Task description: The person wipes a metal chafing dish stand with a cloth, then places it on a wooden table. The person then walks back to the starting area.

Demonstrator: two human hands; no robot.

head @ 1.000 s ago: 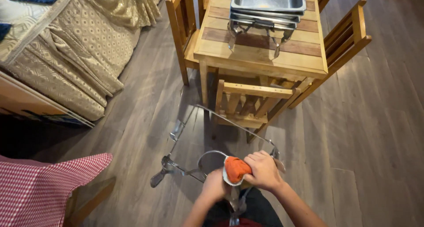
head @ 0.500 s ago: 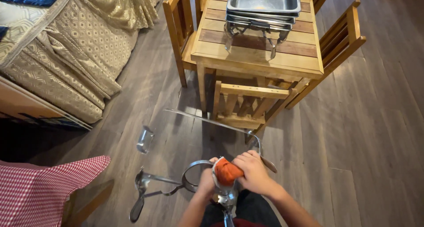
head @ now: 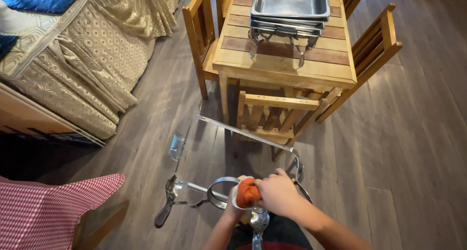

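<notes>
Below the wooden table (head: 287,60), my right hand (head: 278,195) clamps an orange cloth (head: 248,192) against the rigid, slippery-looking metal stand (head: 228,194); my left hand (head: 236,212) grips its ring from beneath.

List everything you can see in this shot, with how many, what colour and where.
metal stand frame: one, silver, held above the floor, near centre
cloth: one, orange, pressed on the frame
wooden table: one, brown, top centre
steel trays: a stack, silver, on the table
chairs: three, brown wood, around the table
draped cloth: gold patterned, left
checked cloth: red and white, lower left
floor: grey-brown planks
left hand: under the frame
right hand: on the orange cloth
</notes>
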